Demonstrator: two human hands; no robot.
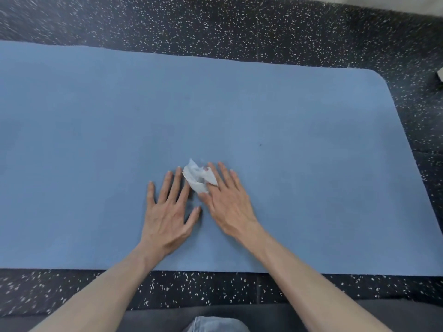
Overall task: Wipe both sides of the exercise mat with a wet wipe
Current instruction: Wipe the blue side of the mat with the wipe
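A blue exercise mat [263, 111] lies flat on the floor and fills most of the view, with its rounded right end in sight. A crumpled white wet wipe [197, 179] sits on the mat near its front middle. My right hand [230, 202] holds the wipe bunched between thumb and index finger, and the wipe covers part of the index finger. Its other fingers lie straight on the mat. My left hand [167, 209] presses flat on the mat just left of the wipe, fingers spread.
Black rubber flooring with white speckles [239, 27] surrounds the mat. The mat's near edge runs in front of my knees [215, 324]. A small pale object [440, 74] shows at the right border.
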